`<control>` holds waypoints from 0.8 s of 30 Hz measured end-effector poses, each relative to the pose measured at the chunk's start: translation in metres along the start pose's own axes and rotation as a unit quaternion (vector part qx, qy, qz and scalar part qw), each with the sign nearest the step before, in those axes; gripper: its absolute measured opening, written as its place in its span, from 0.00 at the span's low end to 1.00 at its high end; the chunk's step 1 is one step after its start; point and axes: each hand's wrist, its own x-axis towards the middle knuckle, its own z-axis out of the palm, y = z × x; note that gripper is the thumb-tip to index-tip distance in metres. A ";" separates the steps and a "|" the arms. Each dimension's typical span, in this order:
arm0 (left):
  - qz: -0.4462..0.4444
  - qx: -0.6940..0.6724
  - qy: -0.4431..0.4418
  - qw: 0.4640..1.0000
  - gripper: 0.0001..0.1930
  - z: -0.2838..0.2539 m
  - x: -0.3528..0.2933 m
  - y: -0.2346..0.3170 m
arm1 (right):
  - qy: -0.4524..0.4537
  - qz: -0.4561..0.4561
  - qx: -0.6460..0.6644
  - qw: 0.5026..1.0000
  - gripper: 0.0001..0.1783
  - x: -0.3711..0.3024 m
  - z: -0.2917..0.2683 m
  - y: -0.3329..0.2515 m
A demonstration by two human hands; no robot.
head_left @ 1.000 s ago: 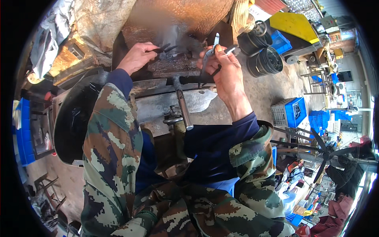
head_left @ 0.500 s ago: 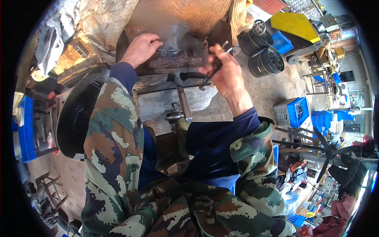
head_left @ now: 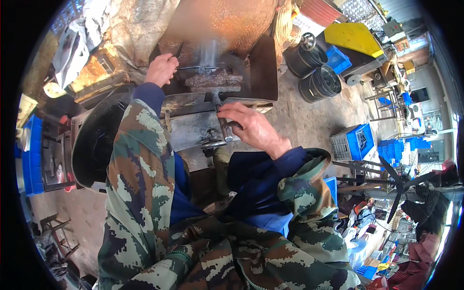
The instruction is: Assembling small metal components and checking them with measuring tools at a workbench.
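My left hand [head_left: 162, 70] is closed around one end of a thin metal rod [head_left: 187, 67]. The rod's far part reaches toward a bright, hazy spot above a rough, dark metal block [head_left: 214, 79]. My right hand [head_left: 253, 128] has its fingers curled over a round metal bar [head_left: 225, 126] that sticks out toward me from below the block. Something dark shows under the right palm, too hidden to name. Beside the bar sits a round metal handwheel [head_left: 214, 144], under a grey metal plate [head_left: 188, 129].
A black curved shell [head_left: 96, 145] stands left of my forearm. Dark metal side panels [head_left: 264, 67] flank the work spot, with a brown sheet [head_left: 227, 24] behind. Two black buckets [head_left: 320, 84], a blue crate [head_left: 360, 140] and a fan [head_left: 401, 185] stand at the right.
My right hand has come down and left onto the metal bar; the dark rod it held no longer shows clearly. My left hand has drawn back slightly leftward and down.
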 end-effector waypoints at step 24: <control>0.183 -0.096 0.169 0.964 0.16 0.007 -0.011 0.043 | 0.309 0.178 0.264 0.896 0.15 0.165 -0.008 0.011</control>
